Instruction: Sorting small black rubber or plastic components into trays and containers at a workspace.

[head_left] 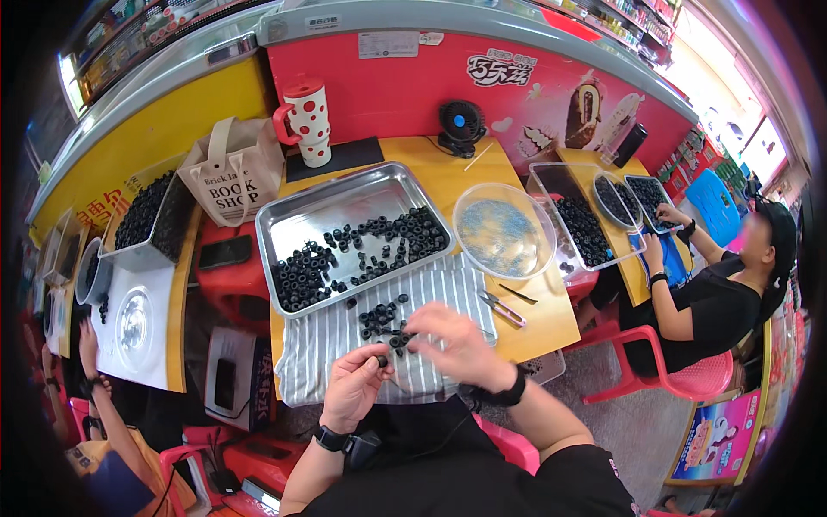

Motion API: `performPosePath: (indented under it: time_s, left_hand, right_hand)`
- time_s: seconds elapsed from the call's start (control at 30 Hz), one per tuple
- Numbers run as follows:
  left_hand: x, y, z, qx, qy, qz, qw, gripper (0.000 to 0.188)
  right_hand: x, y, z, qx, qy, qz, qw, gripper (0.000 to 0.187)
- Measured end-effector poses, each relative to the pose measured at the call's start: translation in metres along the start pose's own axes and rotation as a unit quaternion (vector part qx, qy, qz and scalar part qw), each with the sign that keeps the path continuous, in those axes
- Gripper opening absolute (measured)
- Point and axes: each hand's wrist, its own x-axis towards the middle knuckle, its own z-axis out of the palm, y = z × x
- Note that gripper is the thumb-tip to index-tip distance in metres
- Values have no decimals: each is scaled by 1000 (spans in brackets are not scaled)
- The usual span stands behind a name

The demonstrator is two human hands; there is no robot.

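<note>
My left hand (351, 389) pinches a small black ring-shaped part (382, 361) between thumb and fingertips, just above the near part of the cloth. Beside it, my right hand (461, 343) reaches over a loose pile of the same black parts (377, 320); its fingers are smeared by motion, so what they hold cannot be made out. The pile lies on a grey-and-white striped cloth (314, 358). Behind the cloth, a steel tray (301, 215) holds many more black parts, heaped toward its near side.
Right of the tray stands a round clear tub (543, 250) of thin bluish pieces. Small snips (504, 310) and tweezers (518, 294) lie near it. A dotted tumbler (310, 125) and fan (462, 125) stand at the back. A co-worker (715, 276) sits at the right, another person's hand (89, 347) at the left.
</note>
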Motion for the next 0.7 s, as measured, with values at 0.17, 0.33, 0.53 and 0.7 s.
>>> performPosePath:
  time_s: [0.17, 0.33, 0.53, 0.7]
  left_hand:
    - [1, 2, -4, -15, 5, -17, 1000, 19]
    - [4, -5, -19, -34, -7, -16, 999, 20]
    - [6, -4, -22, -10, -24, -11, 1000, 24]
    - [7, -4, -23, -17, -15, -14, 1000, 25]
  right_hand:
    - [30, 71, -79, -196, 75, 182, 961, 25]
    - [33, 123, -104, -318, 10, 147, 937, 33]
    - [28, 117, -82, -317, -6, 24, 948, 28]
    - [26, 118, -89, -207, 26, 90, 974, 19]
